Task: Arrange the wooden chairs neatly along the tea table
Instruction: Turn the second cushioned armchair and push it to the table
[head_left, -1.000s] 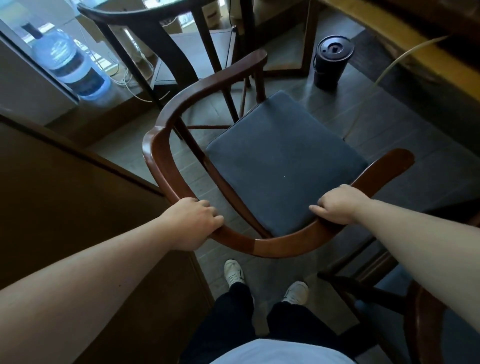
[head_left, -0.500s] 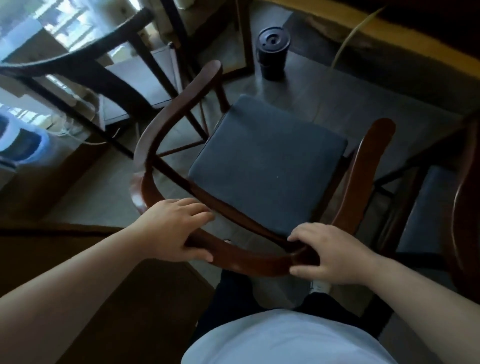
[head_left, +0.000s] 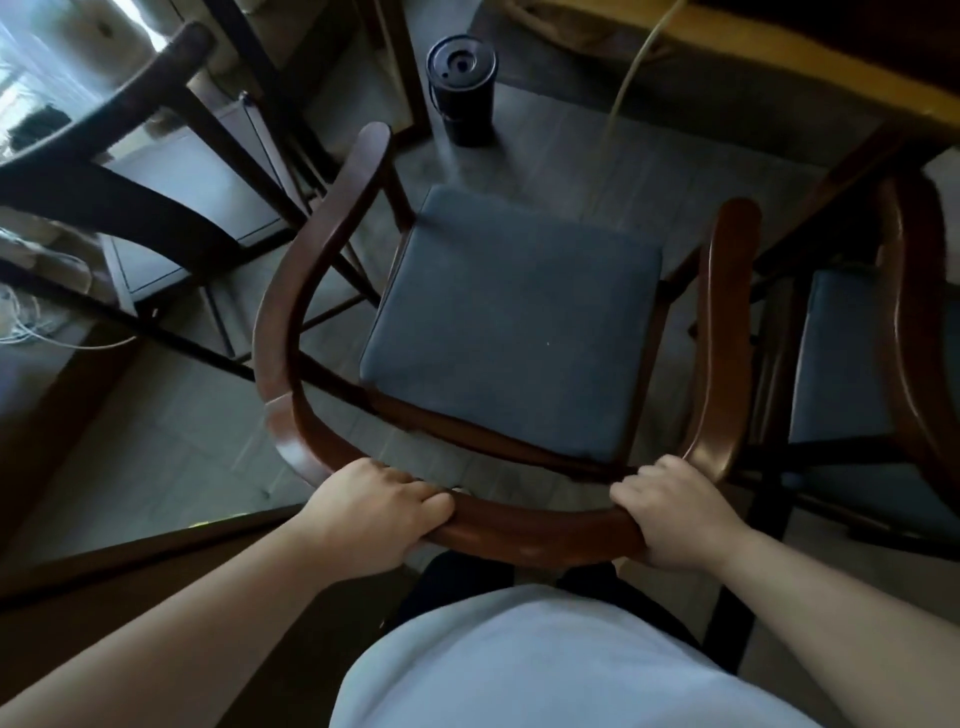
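Head view looks down on a grey plank floor (head_left: 171, 467) in a dim room, with daylight coming from a window at the far left. At the centre stands a wooden armchair (head_left: 291, 291) with a curved reddish-brown rail and a blue-grey seat cushion (head_left: 509, 322) — every other place is told from it. Beyond its front edge a black lidded tumbler (head_left: 464, 93) stands on the floor, and beyond that to the right runs the pale wooden edge of the tea table (head_left: 810, 57), a cream cable (head_left: 631, 67) hanging from it. Just right of the armchair sits a second chair (head_left: 914, 291) with the same blue-grey cushion, its arm close alongside. Left of the armchair stands a darker chair (head_left: 104, 202) with a grey seat. The left hand (head_left: 374, 512) wraps the back rail left of centre, fingers curled together over the top; the right hand (head_left: 670, 512) clamps the rail's right bend — its fingers are folded tightly around the wood.
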